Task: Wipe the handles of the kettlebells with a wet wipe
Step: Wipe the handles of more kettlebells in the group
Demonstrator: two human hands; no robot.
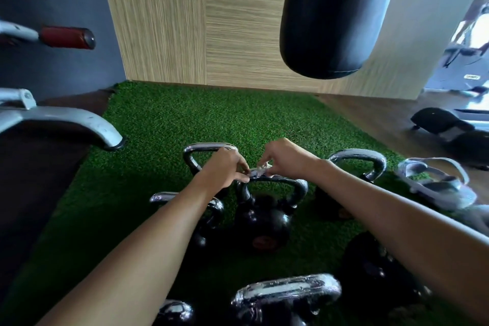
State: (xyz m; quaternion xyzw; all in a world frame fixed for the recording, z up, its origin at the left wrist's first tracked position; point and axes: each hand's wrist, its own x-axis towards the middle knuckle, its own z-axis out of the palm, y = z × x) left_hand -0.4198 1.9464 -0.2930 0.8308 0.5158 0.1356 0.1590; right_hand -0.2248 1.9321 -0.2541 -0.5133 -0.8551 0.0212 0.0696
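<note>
Both hands point(227, 167) point(288, 157) pinch wet wipe point(260, 171) above kettlebell handle point(277, 180).

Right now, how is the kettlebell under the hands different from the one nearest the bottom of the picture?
The middle kettlebell has the left hand and right hand pinching a wet wipe just over its handle; the nearest kettlebell has nothing on it. The middle kettlebell shows its round black body; the nearest kettlebell shows mostly its handle. Both have shiny silver handles and stand on green turf.
</note>
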